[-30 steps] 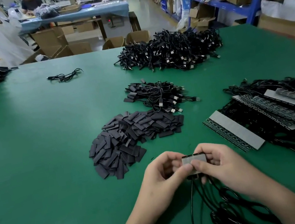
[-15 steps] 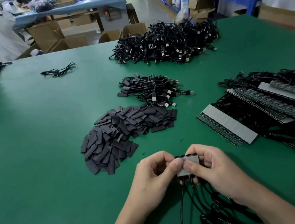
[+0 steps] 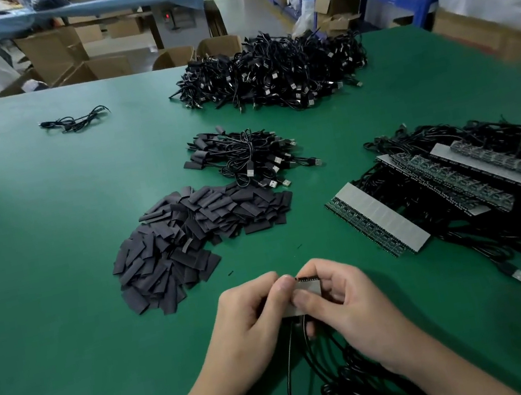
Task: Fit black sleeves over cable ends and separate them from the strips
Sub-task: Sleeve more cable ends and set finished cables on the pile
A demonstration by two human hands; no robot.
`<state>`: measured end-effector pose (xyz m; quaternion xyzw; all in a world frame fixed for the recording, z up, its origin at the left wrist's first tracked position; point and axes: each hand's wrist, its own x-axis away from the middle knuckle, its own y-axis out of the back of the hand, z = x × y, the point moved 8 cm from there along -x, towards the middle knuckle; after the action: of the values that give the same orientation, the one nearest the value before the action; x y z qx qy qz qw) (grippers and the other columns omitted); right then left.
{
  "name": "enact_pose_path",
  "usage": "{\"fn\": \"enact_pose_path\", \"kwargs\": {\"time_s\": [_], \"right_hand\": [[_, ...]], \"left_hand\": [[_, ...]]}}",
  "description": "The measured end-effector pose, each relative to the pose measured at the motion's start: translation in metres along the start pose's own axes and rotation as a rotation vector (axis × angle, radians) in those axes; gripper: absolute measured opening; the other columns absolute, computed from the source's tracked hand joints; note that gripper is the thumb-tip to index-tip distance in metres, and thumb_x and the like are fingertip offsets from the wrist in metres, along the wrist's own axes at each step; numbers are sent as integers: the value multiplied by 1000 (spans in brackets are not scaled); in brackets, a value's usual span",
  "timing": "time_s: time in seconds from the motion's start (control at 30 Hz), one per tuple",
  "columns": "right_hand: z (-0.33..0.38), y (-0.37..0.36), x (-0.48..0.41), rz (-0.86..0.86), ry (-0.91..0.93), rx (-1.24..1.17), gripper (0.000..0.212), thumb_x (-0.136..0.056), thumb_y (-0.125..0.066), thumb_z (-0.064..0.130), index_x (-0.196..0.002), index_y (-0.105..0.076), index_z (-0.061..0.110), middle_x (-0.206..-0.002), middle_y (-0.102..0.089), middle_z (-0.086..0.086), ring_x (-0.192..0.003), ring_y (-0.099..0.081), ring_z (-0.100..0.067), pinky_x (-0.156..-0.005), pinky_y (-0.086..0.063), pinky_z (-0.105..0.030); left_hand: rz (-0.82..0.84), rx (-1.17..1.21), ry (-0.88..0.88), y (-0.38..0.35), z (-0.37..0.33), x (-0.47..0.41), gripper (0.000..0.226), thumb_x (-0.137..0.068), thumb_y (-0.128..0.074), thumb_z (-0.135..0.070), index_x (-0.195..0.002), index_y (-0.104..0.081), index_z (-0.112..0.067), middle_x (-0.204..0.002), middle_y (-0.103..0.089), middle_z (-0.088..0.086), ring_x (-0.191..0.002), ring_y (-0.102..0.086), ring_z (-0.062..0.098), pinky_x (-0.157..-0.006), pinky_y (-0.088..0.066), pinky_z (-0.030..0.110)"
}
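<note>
Short strip piece (image 3: 309,288) held low at centre, just above the bench (image 3: 51,241). Left hand (image 3: 255,316) pinches its left edge; right hand (image 3: 343,301) grips the rest, thumb across the grey face. Its cables (image 3: 293,362) trail down toward the person. No sleeve visible on the held ends; fingers hide much of them.

Loose sleeves (image 3: 190,241): large pile just beyond the hands, barely dented by the look of it.

Sleeved bundle (image 3: 241,157): small, behind the pile, likely the finished lot.

Full strips (image 3: 380,221): several to the right, cables attached, none sleeved that I can see.

Far heap (image 3: 272,73): stage cannot be told.

Judgement: early going; most strips left.
</note>
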<state>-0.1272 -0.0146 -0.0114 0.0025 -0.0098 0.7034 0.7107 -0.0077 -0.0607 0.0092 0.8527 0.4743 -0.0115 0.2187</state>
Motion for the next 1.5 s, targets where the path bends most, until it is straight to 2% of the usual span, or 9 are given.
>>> {"fn": "enact_pose_path", "kwargs": {"time_s": [0.23, 0.47, 0.83, 0.97, 1.07, 1.13, 1.3, 1.4, 1.5], "right_hand": [[-1, -5, -1, -16, 7, -128, 20, -94, -68, 25, -98, -67, 5, -83, -71, -9, -65, -61, -17, -68, -53, -28], [-2, -10, -1, -11, 13, -189, 9, -94, -69, 24, -90, -69, 16, -75, -69, -2, -64, -59, -15, -67, -51, -25], [-5, -12, -2, 8, -6, -232, 20, -92, -73, 33, -90, -68, 14, -79, -67, -6, -67, -58, -17, -67, -51, -26], [-6, -14, -2, -4, -45, -251, 20, -90, -73, 36, -87, -69, 17, -79, -67, -6, -69, -59, -17, -66, -52, -27], [-2, -3, -1, -46, -42, -92, 25, -89, -68, 38, -85, -64, 14, -73, -64, -4, -66, -59, -17, -65, -52, -34], [3, 13, 0, -134, -11, 163, 27, -88, -65, 46, -86, -64, 18, -72, -67, 2, -66, -62, -16, -65, -54, -42], [28, 23, 5, -285, 158, 808, 43, -88, -52, 67, -119, -63, 39, -112, -57, 31, -115, -53, 5, -95, -40, -14], [31, -2, 5, -113, 287, 828, 33, -91, -56, 60, -107, -70, 35, -105, -59, 27, -113, -55, -2, -96, -45, -28], [18, -15, 6, 8, 160, 558, 29, -86, -64, 53, -104, -76, 33, -102, -68, 21, -110, -62, -6, -93, -47, -25]], "left_hand": [[63, 194, 72, -7, 5, 1, 55, -106, -40, -48, -84, -65, -4, -65, -69, 4, -56, -61, 17, -57, -47, 28], [70, 306, 122, -10, 6, 1, 44, -109, -39, -40, -78, -67, -26, -64, -67, 7, -55, -59, 18, -55, -47, 28], [114, 364, 154, -14, 11, 3, 57, -107, -37, -45, -83, -61, 1, -64, -66, 7, -53, -55, 16, -54, -45, 23], [77, 343, 138, -11, 10, 2, 53, -107, -41, -46, -80, -64, -6, -63, -66, 6, -54, -57, 16, -55, -44, 23], [-6, 228, 72, -2, 5, 0, 49, -107, -42, -45, -66, -52, -21, -60, -62, -5, -54, -50, 10, -57, -40, 22], [-118, 97, 4, 10, 1, -1, 48, -104, -43, -46, -63, -40, -22, -58, -41, -10, -56, -38, 6, -56, -32, 21], [-252, -59, -118, 24, -9, 1, 44, -102, -47, -39, -64, -41, -18, -60, -40, -1, -56, -38, 7, -55, -31, 21], [-262, -96, -151, 22, -12, 2, 43, -99, -52, -37, -62, -40, -17, -59, -40, -1, -55, -39, 11, -53, -32, 25], [-271, -155, -179, 23, -13, 3, 47, -98, -55, -37, -62, -39, -11, -58, -38, -3, -54, -40, 19, -50, -36, 35]]}}
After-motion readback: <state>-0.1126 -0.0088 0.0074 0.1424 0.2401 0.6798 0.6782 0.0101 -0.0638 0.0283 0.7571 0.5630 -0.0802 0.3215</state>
